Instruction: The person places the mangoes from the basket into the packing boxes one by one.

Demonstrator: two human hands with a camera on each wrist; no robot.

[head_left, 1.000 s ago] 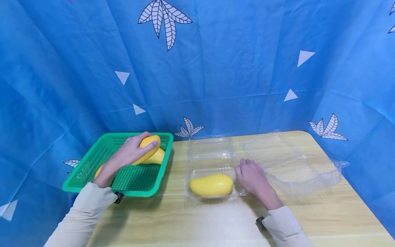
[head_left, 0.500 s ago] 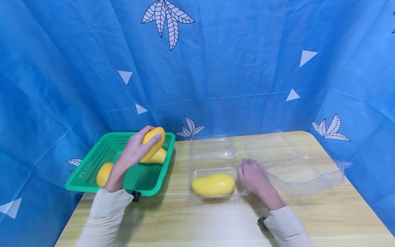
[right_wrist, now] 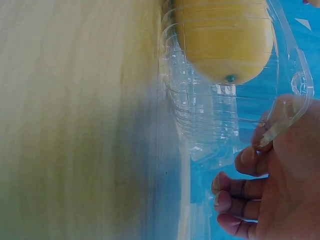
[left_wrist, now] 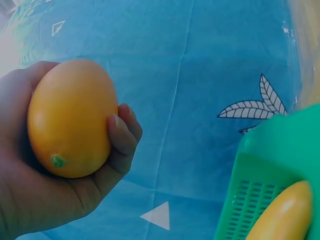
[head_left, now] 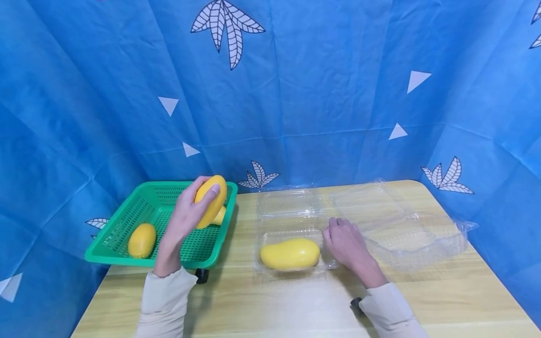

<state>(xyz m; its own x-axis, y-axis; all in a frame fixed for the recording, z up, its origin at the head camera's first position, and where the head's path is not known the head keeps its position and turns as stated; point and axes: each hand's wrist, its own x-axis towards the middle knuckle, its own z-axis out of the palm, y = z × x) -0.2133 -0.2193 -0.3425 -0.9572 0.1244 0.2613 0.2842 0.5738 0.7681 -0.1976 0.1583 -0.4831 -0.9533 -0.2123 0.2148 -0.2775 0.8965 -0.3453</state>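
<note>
My left hand [head_left: 186, 211] grips a yellow mango [head_left: 210, 202] above the right side of the green basket [head_left: 217, 251]. In the left wrist view the fingers and thumb wrap round this mango [left_wrist: 72, 120], whose green stem spot faces the camera. A second mango [head_left: 290, 254] lies lengthwise in a clear plastic clamshell box [head_left: 289, 204] with its lid folded back. At the box's right side, my right hand [head_left: 346, 244] pinches the rim between thumb and index finger. The right wrist view shows that rim [right_wrist: 305, 82] at the thumb, with the other fingers loosely curled.
Inside the basket, one mango [head_left: 142, 240] lies at the left and another [head_left: 220, 216] is partly hidden behind the held one. More clear plastic packaging [head_left: 416, 239] lies open at the right of the wooden table [head_left: 296, 310]. A blue curtain [head_left: 338, 94] hangs behind.
My left hand has lifted the mango out of the basket's middle and shifted slightly right, baring the mango at the basket's left. The right hand stays at the box rim.
</note>
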